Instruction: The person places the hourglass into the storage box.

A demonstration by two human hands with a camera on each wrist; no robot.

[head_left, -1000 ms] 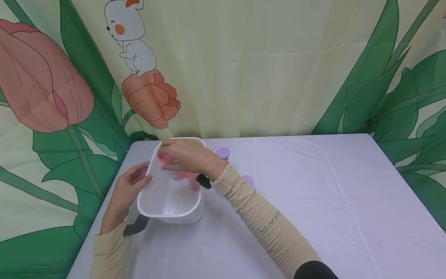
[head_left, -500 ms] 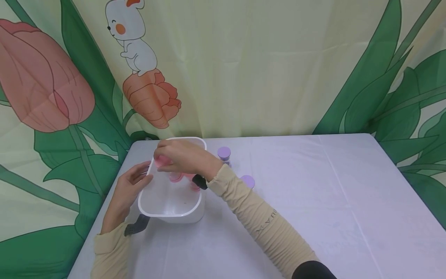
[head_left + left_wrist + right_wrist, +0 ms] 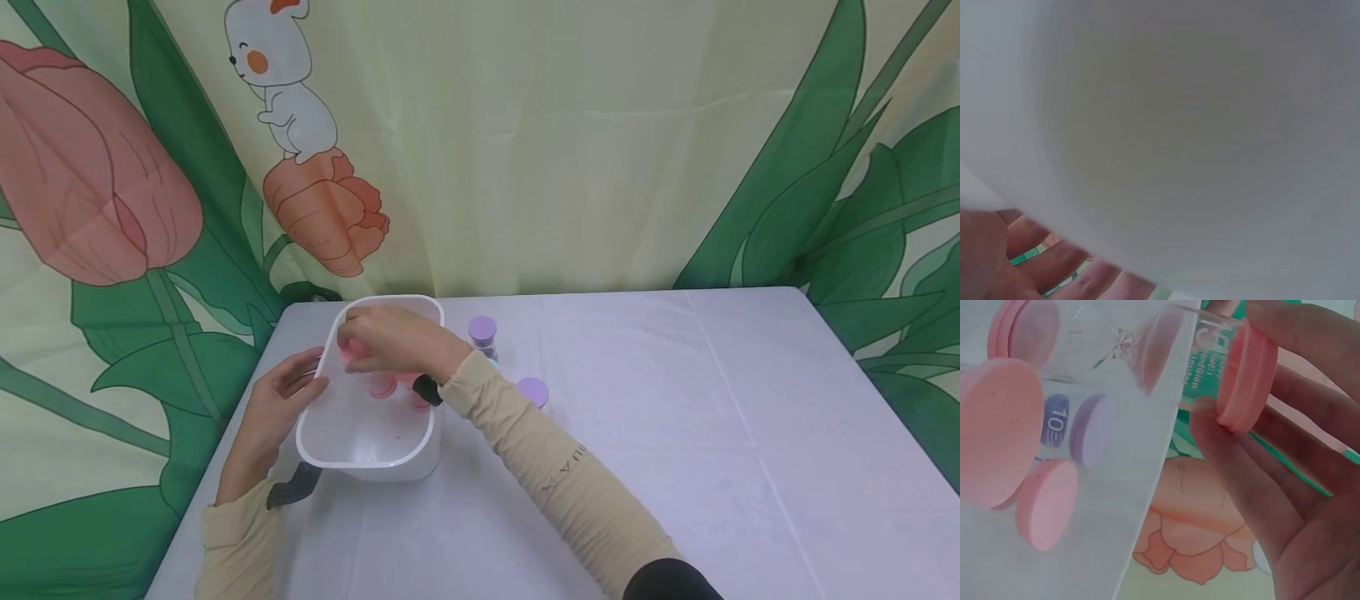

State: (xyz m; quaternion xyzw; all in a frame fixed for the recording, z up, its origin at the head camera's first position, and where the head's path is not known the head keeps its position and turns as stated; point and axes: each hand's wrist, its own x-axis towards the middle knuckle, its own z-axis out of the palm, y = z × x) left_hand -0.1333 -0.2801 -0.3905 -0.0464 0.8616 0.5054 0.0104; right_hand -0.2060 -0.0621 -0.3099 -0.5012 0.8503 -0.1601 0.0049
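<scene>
nearest, beige sleeves on both arms, a dark strap at each wrist. left hand (image 3: 273, 404) against the left outer wall of the white tub (image 3: 360, 457), fingers straight and relaxed, thumb by the rim, holding nothing; in the left wrist view only fingertips (image 3: 1041, 265) at the bottom edge, the rest filled by blurred white wall. right hand (image 3: 393, 337) reaching over the tub's far half, fingers and thumb pinching a pink-capped vial (image 3: 347, 350) by its cap, just above the tub's inside near the left wall. in the right wrist view, the vial (image 3: 1222, 369) tilted, clear glass with white print, pink cap between thumb and fingertips (image 3: 1310, 337). inside the tub, more pink-capped vials (image 3: 382, 385) standing under the hand, near the right wall. beyond the tub on the table (image 3: 675, 400), two purple-capped vials: one (image 3: 533, 392) just right of the forearm, one (image 3: 482, 330) farther back, upright. farthest, a curtain (image 3: 525, 142) printed with tulips, green leaves and a white rabbit.
</scene>
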